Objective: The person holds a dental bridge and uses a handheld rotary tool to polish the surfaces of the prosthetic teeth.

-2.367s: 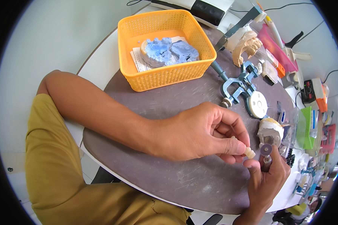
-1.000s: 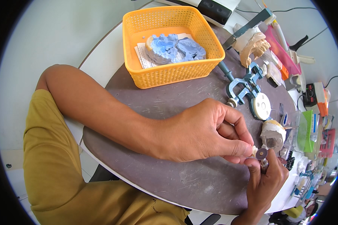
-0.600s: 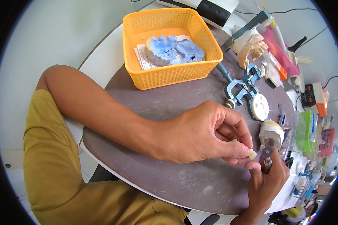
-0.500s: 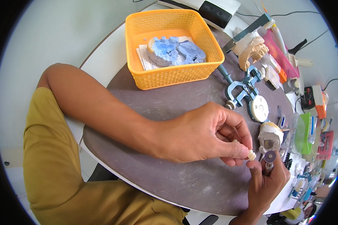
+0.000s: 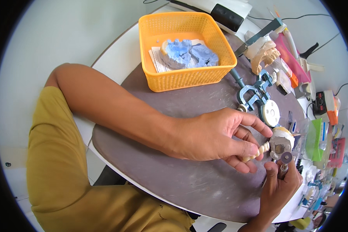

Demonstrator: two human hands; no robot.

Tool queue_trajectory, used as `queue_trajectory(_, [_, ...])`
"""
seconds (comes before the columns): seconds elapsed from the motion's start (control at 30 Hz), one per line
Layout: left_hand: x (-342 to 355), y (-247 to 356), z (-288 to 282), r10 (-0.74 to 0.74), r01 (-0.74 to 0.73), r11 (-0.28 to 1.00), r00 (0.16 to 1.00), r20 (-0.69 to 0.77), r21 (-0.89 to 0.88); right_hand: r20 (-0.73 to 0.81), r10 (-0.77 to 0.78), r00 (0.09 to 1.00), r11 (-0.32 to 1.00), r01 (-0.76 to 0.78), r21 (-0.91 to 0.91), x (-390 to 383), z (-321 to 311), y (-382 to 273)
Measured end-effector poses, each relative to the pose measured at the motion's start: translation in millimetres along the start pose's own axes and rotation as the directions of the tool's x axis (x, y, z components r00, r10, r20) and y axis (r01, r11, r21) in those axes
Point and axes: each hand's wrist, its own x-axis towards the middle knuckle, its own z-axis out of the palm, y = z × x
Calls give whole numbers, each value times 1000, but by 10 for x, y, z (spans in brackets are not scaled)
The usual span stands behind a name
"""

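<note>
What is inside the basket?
The basket holds blue moulds, resting at least partly on white paper. The moulds cover much of the paper, and whatever lies beneath them both cannot be seen.

Bright, diffuse light fills the strongly curved, black-cornered fisheye view.

The tooth-coloured row [image 5: 264,148] is partly covered by the left hand [image 5: 216,135]. Most of the handpiece [image 5: 284,169] is hidden by the right hand [image 5: 280,187]. The white-and-black device [image 5: 199,5] is cut by the upper edge. Distant clutter [image 5: 310,192] is too small to be identified.
</note>
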Motion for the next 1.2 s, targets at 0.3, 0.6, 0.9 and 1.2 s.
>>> queue_trajectory(0.3, [1, 18, -50, 36, -38, 998, 998, 55, 46, -9, 27, 1000, 1000, -27, 10, 3, -40, 60])
queue_trajectory(0.6, [30, -27, -74, 85, -85, 996, 996, -8, 34, 34, 72, 997, 996, -74, 47, -18, -25, 64])
queue_trajectory(0.9, [44, -47, -88, 121, -121, 991, 993, 0, 62, 73, 59, 996, 998, -59, -12, -19, -30, 37])
queue_trajectory(1.2, [32, -47, -67, 105, -105, 994, 994, -15, 25, 75, 51, 996, 999, -51, -7, -20, -10, 8])
